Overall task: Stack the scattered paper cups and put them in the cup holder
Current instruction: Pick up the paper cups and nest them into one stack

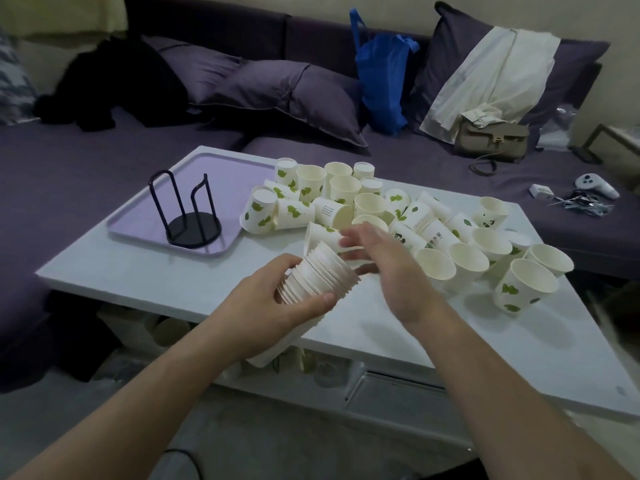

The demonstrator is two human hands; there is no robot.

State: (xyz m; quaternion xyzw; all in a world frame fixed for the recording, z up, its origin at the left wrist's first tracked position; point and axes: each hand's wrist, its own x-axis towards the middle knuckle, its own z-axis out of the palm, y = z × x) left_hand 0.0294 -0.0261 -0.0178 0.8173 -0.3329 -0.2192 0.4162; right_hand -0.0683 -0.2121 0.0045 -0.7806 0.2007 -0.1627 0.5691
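Observation:
My left hand [270, 299] grips a stack of nested paper cups [320, 277], tilted with its rims pointing up and right, above the white table [166, 275]. My right hand [384, 268] holds a single paper cup [320, 237] at the stack's mouth, fingers curled round its side. Several loose white cups with green leaf prints [346, 202] lie and stand scattered across the table's middle and right. The black wire cup holder [188, 216] stands with nothing in it on a lilac tray [138, 223] at the table's left.
A purple sofa with cushions [277, 84] runs behind the table, with a blue bag [381, 74], a grey handbag [491, 140] and a white controller [595, 185] on it. Glassware shows on the shelf under the table [311, 365].

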